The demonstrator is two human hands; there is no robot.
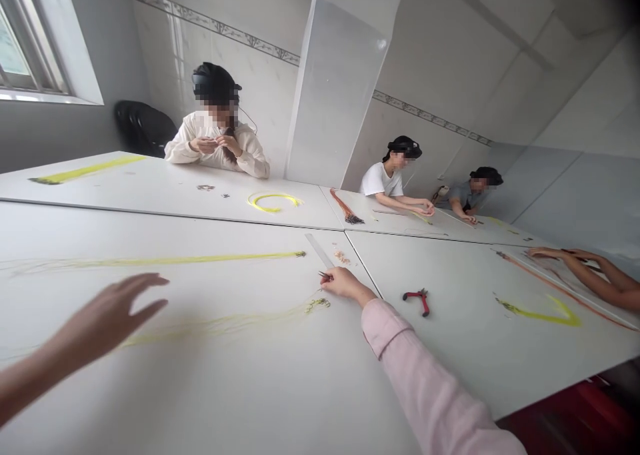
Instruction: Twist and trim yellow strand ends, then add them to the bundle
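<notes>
Pinches a dark item (325,277) in the fingers of the right hand (346,284), nearest the clustered end of the lower strands (200,330), just off at seven o'clock on the tabletop (280,388), stretching lengthwise toward nine, past the left hand (103,316), spread and holding nothing.

One small dark pointed piece (324,277) is held in the fingertips of the right hand (345,285); its kind cannot be told. Just below it, the nearer yellow bundle (225,322) of thin strands is loosely spread, with curled right ends. The farther yellow bundle (240,258) is laid straighter, its dark ends gathered at right.
</notes>
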